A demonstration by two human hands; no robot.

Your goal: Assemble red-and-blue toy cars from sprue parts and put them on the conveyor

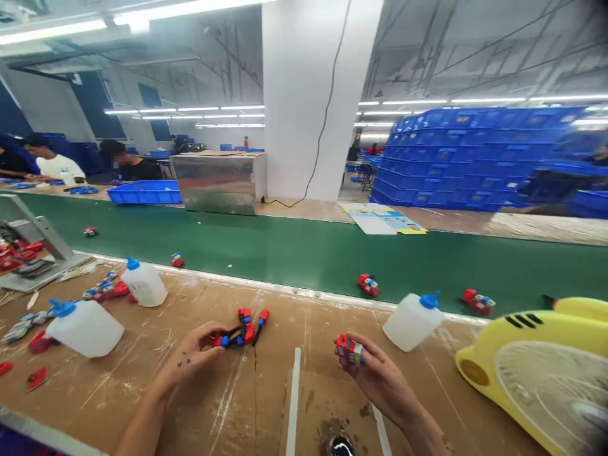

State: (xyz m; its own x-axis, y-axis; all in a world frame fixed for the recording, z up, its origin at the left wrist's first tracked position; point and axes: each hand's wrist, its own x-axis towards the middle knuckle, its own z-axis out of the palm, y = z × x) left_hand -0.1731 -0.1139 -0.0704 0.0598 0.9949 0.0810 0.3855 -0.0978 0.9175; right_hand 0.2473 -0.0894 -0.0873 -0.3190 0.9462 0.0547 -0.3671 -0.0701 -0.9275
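My right hand (380, 377) is closed round a small red, white and grey toy piece (349, 352), holding it above the cardboard-covered bench. On the left, my left hand (202, 348) curls its fingers round a red, blue and black toy part (221, 341) at the bench surface. That part lies against a small cluster of red and blue toy parts (246, 326), and I cannot tell whether they are joined. Beside the cluster rests a thin black piece with a red end (261, 326). The fingertips of my left hand are partly hidden.
White bottles with blue caps stand at left (88, 329) and right (409, 323). A yellow fan (536, 367) fills the right side. Small red toys, one of them (368, 285) near the middle, sit on the green conveyor belt (285, 247). Behind it is a metal box (221, 183).
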